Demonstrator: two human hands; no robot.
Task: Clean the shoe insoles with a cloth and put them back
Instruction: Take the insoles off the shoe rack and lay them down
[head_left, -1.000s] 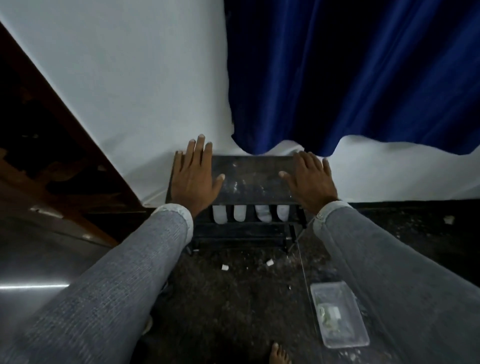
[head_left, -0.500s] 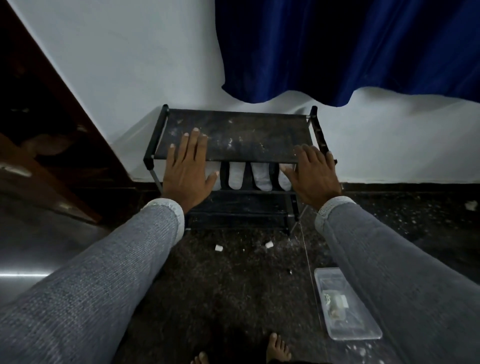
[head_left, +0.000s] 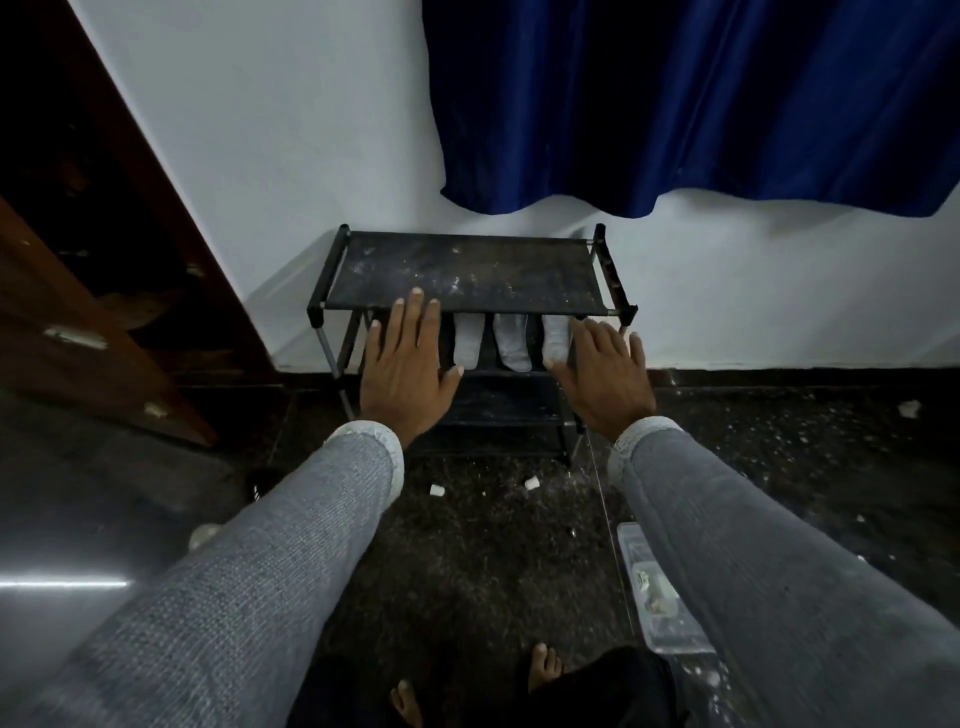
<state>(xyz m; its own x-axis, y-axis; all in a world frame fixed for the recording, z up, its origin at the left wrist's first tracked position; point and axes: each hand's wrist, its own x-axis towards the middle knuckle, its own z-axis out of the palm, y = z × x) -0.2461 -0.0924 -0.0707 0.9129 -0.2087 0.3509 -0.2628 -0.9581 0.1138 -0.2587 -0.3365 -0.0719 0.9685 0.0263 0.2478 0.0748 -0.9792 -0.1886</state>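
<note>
Three pale insoles (head_left: 511, 342) stood upright on the shoe rack's (head_left: 467, 275) second shelf, under the front edge of its dusty top. My left hand (head_left: 408, 376) and right hand (head_left: 605, 382) hovered flat before that edge, fingers straight, holding nothing. A clear plastic container (head_left: 657, 597) lay on the floor (head_left: 493, 545) by my right sleeve (head_left: 753, 561).

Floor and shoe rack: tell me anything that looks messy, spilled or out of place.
White crumbs and small chunks litter the dark floor in front of the shoe rack, more toward the right wall. The rack's top shelf is dusted with pale specks. A clear plastic container sits loose on the floor.
</note>
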